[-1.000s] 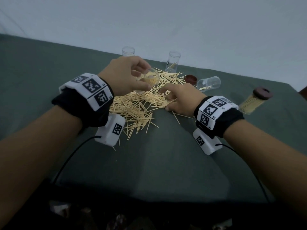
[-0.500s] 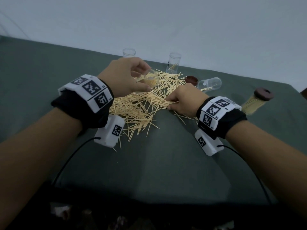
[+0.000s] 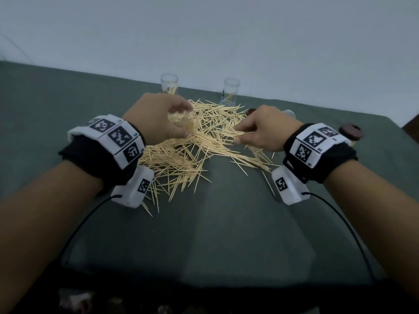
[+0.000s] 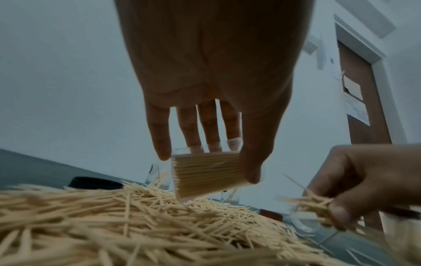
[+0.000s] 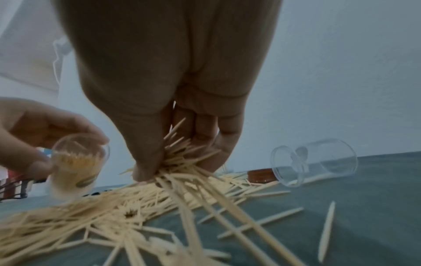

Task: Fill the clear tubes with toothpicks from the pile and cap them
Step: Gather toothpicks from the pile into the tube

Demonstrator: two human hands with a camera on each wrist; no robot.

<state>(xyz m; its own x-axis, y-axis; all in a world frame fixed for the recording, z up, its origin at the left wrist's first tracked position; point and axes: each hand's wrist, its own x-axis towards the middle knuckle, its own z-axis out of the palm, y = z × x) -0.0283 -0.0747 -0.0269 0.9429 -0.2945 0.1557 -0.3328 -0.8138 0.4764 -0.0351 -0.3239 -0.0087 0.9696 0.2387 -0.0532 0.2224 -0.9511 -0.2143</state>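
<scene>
A pile of toothpicks [image 3: 188,150] lies spread on the dark green table [image 3: 226,223]. My left hand [image 3: 158,116] holds a clear tube [image 4: 205,172] packed with toothpicks, tilted just above the pile; the same tube [image 5: 75,165] shows its open mouth in the right wrist view. My right hand [image 3: 265,130] pinches a bunch of toothpicks [image 5: 182,162] lifted from the pile's right side, a short way right of the tube. The bunch of toothpicks [image 4: 312,203] also appears in the left wrist view.
Two upright clear tubes [image 3: 169,83] [image 3: 230,90] with a few toothpicks stand at the table's far edge. An empty clear tube [image 5: 316,162] lies on its side beside a brown cap [image 5: 261,175]. A capped tube's brown lid [image 3: 351,131] shows behind my right wrist.
My right hand has closed on a bunch of toothpicks and lifted it off the pile. My left hand has kept the filled tube in about the same place.
</scene>
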